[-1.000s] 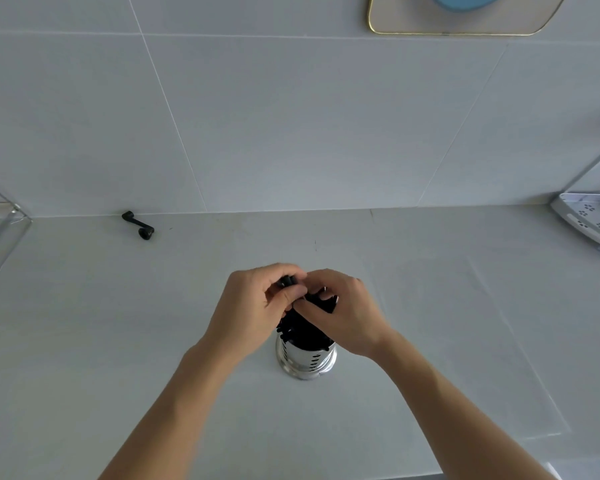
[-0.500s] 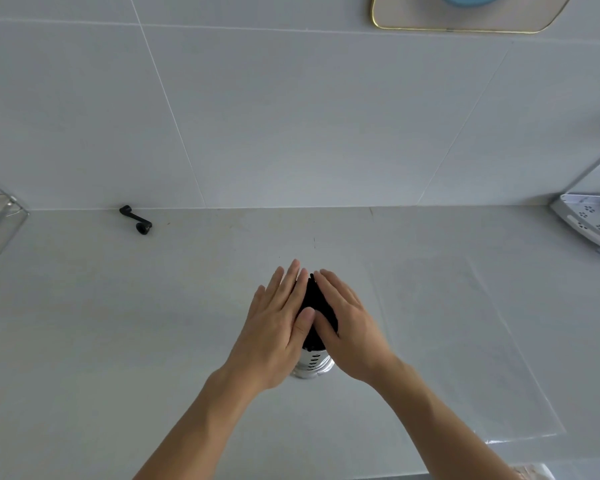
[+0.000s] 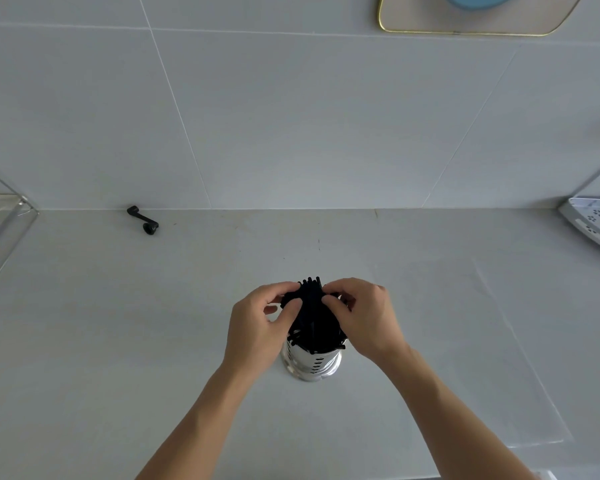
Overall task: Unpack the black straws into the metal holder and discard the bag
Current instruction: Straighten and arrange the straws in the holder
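From my head camera I look down on a pale grey counter [image 3: 125,341] that meets a tiled wall [image 3: 291,116] along a straight seam well behind my hands. The metal holder [image 3: 311,363] stands upright near the middle of the counter, with bare surface all round it, widest to the left and toward the wall. The black straws [image 3: 313,313] are bunched in it, their tops gathered above the rim and a few leaning out at the lip. My left hand [image 3: 257,327] curls in from the left, thumb and fingers pinching the upper ends of the bunch; my right hand [image 3: 364,317] does the same from the right, fingertips pressed on the straw tops, so the two hands close on the bundle from both sides. A clear plastic bag [image 3: 482,358] lies flat on the counter to the right, near my right forearm, hard to make out but for its edges. A small black piece [image 3: 143,220] lies far left by the wall seam. A clear tray [image 3: 0,230] sits at the left edge, a white perforated corner shelf [image 3: 596,223] at the right, and a gold-rimmed panel [image 3: 430,19] hangs on the wall above.
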